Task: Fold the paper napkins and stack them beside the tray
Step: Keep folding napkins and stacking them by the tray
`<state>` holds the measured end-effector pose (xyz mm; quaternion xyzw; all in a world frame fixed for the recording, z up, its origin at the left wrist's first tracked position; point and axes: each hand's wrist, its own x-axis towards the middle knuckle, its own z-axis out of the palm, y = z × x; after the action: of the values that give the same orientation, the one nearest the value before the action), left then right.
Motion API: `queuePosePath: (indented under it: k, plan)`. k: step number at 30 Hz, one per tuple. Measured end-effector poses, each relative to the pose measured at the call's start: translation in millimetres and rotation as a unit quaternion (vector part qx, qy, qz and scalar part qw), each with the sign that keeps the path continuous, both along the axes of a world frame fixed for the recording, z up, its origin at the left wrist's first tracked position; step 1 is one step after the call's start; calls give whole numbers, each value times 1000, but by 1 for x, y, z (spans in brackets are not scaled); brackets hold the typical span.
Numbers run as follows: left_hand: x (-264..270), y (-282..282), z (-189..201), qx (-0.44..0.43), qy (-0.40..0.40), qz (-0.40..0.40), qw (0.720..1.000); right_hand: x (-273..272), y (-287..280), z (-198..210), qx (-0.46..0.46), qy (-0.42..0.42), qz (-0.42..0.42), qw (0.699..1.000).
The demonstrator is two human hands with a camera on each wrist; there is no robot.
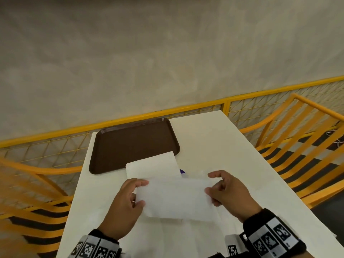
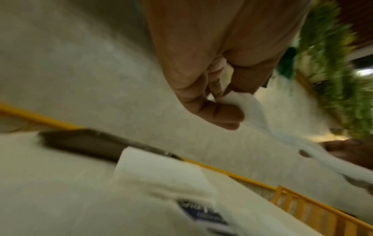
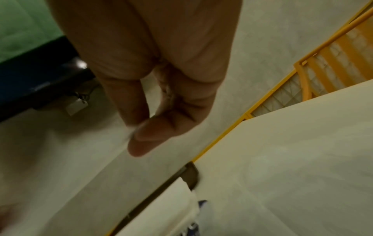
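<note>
Both hands held one white paper napkin up above the white desk, near the person's edge of it. Left hand pinched the napkin's left end between thumb and curled fingers; the left wrist view showed the paper caught at the fingertips. Right hand pinched the right end the same way, thumb on the near face, fingers behind. The napkin hung as a wide strip, long side running left to right; it looked folded over, though the layers could not be counted.

Beyond it, a pile of white napkins lay partly on the near right corner of a brown tray and partly on the desk. A bit of blue packaging showed just beside the pile's right edge.

Tray sat at the far left of the desk. Yellow railing ran behind the desk, and yellow slatted chairs stood at either side. Wrist views were blurred.
</note>
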<state>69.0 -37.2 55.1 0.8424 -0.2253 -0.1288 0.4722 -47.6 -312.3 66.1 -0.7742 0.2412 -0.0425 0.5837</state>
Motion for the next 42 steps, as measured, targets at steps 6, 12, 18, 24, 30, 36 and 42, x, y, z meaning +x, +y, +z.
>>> queuePosePath:
  k: [6,12,18,24,30,36,42]
  plan:
    - [69,8,-43,25,2,121,992,-12,-15,-35,-20,115,-4,993]
    - [123,-15,-59,53,22,175,983,-21,-38,-58,-121,182,-2,976]
    - [133,-27,-78,137,58,158,976,-8,-71,-94,-283,341,-79,893]
    - [130,-18,-76,182,37,155,970,8,-99,-97,-260,391,-126,874]
    - [71,2,-69,190,16,122,974,21,-90,-95,-285,347,-88,889]
    - [-5,29,-79,149,63,-9,987,32,-80,-96,-226,353,-57,906]
    - [-18,54,-108,157,17,16,987,35,-77,-90,-274,379,21,884]
